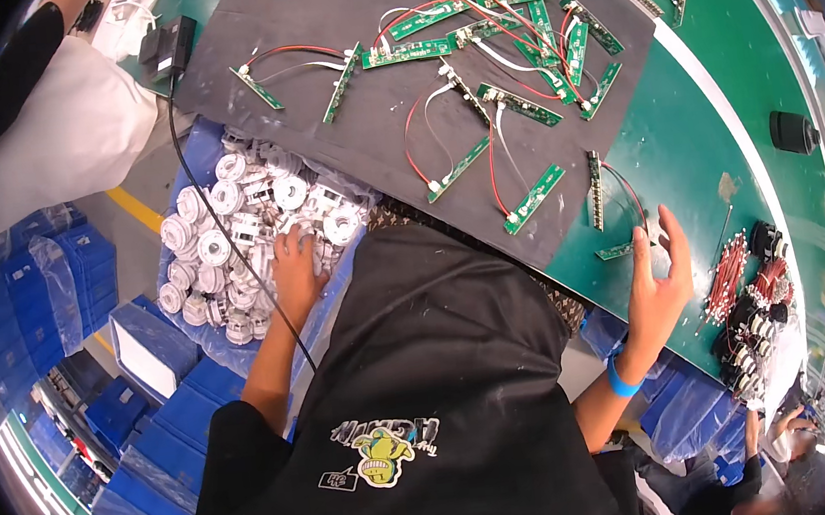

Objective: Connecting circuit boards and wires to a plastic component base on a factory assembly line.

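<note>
My left hand [298,267] reaches into a blue bin [204,139] at the left, its fingers apart on a heap of round white plastic parts [243,197]. I see nothing lifted in it. Over the green table edge, my right hand [658,282] is raised with its fingers apart and nothing between them; a blue band circles the wrist. Beside its fingertips lies a small green circuit board [616,251], joined by red and dark wires to a narrow board standing on edge [596,193].
Several wired green circuit boards [408,53] lie on a dark mat [306,12]. At the right are bundled red wires [728,275] and black-and-white parts [743,338]. A black cable [182,146] crosses the bin. Blue boxes [166,449] stand left; another person's sleeve [23,87] shows upper left.
</note>
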